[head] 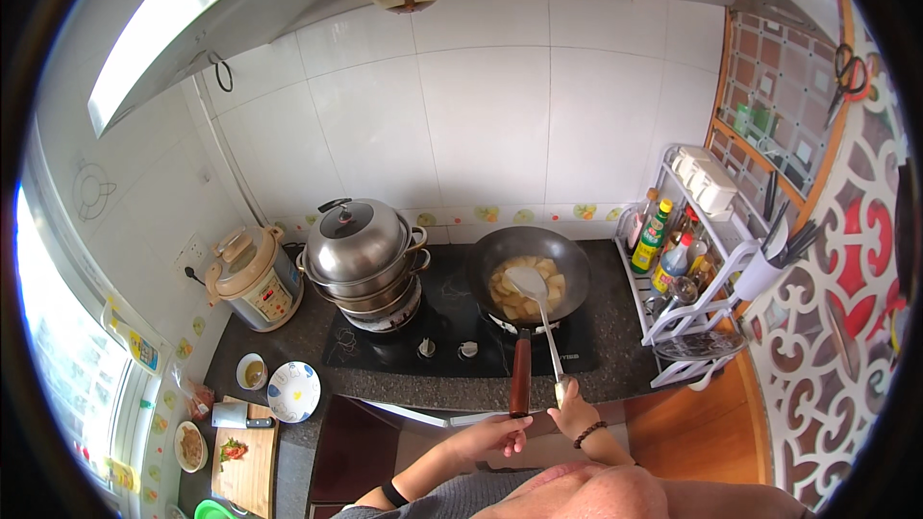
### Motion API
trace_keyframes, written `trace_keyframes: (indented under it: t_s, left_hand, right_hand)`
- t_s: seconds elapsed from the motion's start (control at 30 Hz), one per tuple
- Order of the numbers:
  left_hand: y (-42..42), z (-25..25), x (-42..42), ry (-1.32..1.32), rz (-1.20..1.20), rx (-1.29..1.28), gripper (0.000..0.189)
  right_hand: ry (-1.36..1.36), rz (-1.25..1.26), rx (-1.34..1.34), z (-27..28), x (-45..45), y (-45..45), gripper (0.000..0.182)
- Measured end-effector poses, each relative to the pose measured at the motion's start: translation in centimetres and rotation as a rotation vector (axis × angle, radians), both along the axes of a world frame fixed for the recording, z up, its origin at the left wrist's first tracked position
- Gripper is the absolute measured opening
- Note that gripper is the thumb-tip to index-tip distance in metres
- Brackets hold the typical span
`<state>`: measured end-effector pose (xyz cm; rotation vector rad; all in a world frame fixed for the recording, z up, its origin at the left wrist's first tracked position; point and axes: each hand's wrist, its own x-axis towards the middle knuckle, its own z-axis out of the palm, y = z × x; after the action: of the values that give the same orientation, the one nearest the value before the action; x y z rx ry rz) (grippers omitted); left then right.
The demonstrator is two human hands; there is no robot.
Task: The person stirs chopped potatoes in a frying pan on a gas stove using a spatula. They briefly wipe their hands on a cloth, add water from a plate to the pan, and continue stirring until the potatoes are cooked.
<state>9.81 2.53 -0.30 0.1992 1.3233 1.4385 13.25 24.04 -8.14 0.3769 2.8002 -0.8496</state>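
Note:
My right hand point(575, 418) grips the pale handle end of a metal wok spatula point(548, 328). Its broad blade rests among pale chunks of food point(510, 295), possibly potato, in brownish liquid. They fill the bottom of a dark wok point(577, 274) on the right burner. The wok's reddish-brown handle point(520, 375) points towards me. My left hand point(497, 435) is just below that handle's tip, fingers loosely bent and not wrapped around it. Whether the thumb touches the tip I cannot tell.
A lidded steel steamer pot point(353, 231) stands on the left burner, beside an electric pressure cooker point(252, 281). Further left are a cleaver point(231, 415) on a cutting board point(252, 476), a plate point(293, 393) and bowls. A condiment rack point(649, 324) flanks the wok.

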Motion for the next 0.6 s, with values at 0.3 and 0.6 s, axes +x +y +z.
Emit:
trace_keyframes:
  t_s: [0.3,0.6]
  left_hand:
    - [0.1,-0.1,0.4,0.021,0.066,-0.023,0.045]
    - [0.1,0.5,0.3,-0.008,0.044,-0.012,0.041]
  right_hand:
    - [0.02,-0.005,-0.028,-1.0,-0.1,0.1,0.083]
    - [0.062,0.015,0.023,-1.6,-0.1,0.2,0.081]
